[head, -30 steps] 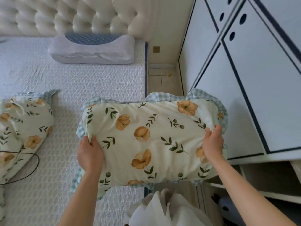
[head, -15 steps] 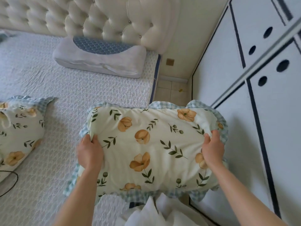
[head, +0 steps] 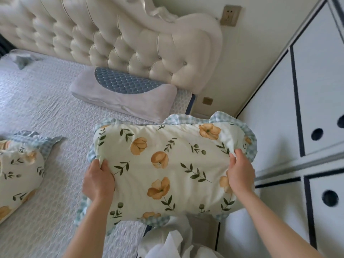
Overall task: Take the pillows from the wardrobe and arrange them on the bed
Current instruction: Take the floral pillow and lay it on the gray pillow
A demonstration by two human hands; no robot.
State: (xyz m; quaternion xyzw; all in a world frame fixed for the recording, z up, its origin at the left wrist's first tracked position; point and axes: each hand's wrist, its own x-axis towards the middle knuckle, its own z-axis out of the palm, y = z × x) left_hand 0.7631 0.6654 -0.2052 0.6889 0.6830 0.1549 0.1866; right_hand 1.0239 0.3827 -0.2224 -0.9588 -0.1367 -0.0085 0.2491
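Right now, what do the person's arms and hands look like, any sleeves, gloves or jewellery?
Both forearms are bare up to the frame edge: no sleeves show. The left hand and right hand wear no gloves, and no rings, watch or bracelets are visible. Fingernails look short and unpainted.

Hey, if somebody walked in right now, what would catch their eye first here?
First, the floral pillow in the middle, with a left hand and a right hand gripping its two short ends at the bed's right edge. Next, the tufted cream headboard across the top, with a grey contoured pillow lying at its foot. A second floral pillow lies on the bed at far left.
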